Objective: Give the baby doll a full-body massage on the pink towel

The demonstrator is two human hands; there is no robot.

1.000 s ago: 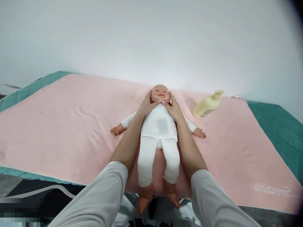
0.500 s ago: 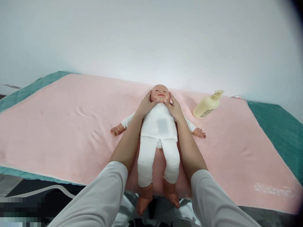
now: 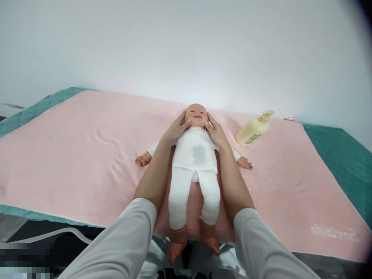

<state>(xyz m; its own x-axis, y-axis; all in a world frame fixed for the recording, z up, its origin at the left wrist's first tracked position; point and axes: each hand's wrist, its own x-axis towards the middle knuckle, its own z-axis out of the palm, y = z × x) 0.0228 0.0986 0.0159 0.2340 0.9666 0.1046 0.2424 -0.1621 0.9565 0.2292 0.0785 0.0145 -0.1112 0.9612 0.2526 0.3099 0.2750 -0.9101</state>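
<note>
A baby doll (image 3: 194,149) with a white cloth body lies on its back on a pink towel (image 3: 72,155), feet toward me. My left hand (image 3: 176,128) rests against the left side of the doll's head, thumb on its cheek near the jaw. Against the right side of the head lies my right hand (image 3: 215,130), its thumb at the jaw. Both hands have their fingers apart and cup the head between them. The fingertips behind the head are partly hidden.
A yellow pump bottle (image 3: 253,131) stands on the towel, right of the doll. Green padded cloth (image 3: 343,159) shows beneath the towel at both sides. Behind is a pale wall (image 3: 186,50). A white tube (image 3: 58,231) runs at the lower left.
Both thumbs have moved outward from the doll's chin, toward the sides of its jaw. The doll and the bottle look almost unmoved.
</note>
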